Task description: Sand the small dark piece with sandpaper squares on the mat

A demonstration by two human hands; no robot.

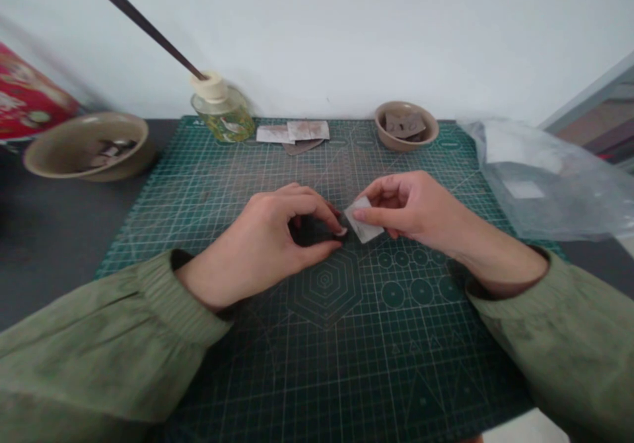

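In the middle of the head view, my left hand [277, 228] is closed in a pinch low over the green cutting mat [317, 364]. Whatever lies between its thumb and forefinger is too small and dark to make out. Facing it, my right hand [406, 208] grips a small whitish square of paper [365, 222] between thumb and fingers. The paper's left edge comes very close to my left fingertips; whether they touch, I cannot tell.
Behind lie smudged paper strips [308, 131], a reed diffuser bottle [225, 113] and a small bowl [409, 140] with grey-brown pieces marked with figures. At left is a larger bowl [54, 159] of small pieces, beside a red package [30, 93]. A clear plastic bag [559, 205] lies right.
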